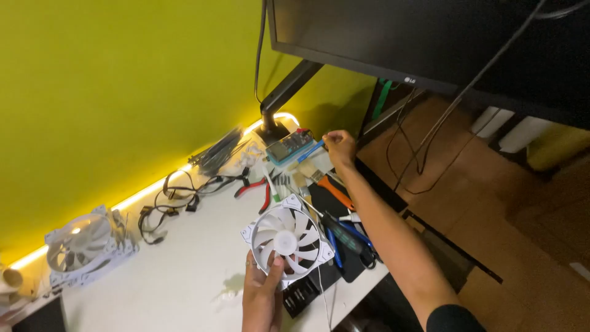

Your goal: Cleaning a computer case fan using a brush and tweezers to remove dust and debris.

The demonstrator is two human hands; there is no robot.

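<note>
My left hand (261,294) grips the lower edge of a white square case fan (287,240), holding it just above the white desk (184,289) with the blades facing up. My right hand (339,147) is stretched out to the far end of the desk, its fingers pinched on a thin blue-handled tool (310,151) that lies by a small box of parts (290,146). A white cable hangs from the fan over the desk's near edge.
A black mat (338,212) holds screwdrivers with orange, blue and dark handles. Red-handled pliers (258,187) and black cables (175,197) lie mid-desk. More white fans (83,243) sit far left. A dark monitor (430,37) on an arm hangs above; brown floor lies to the right.
</note>
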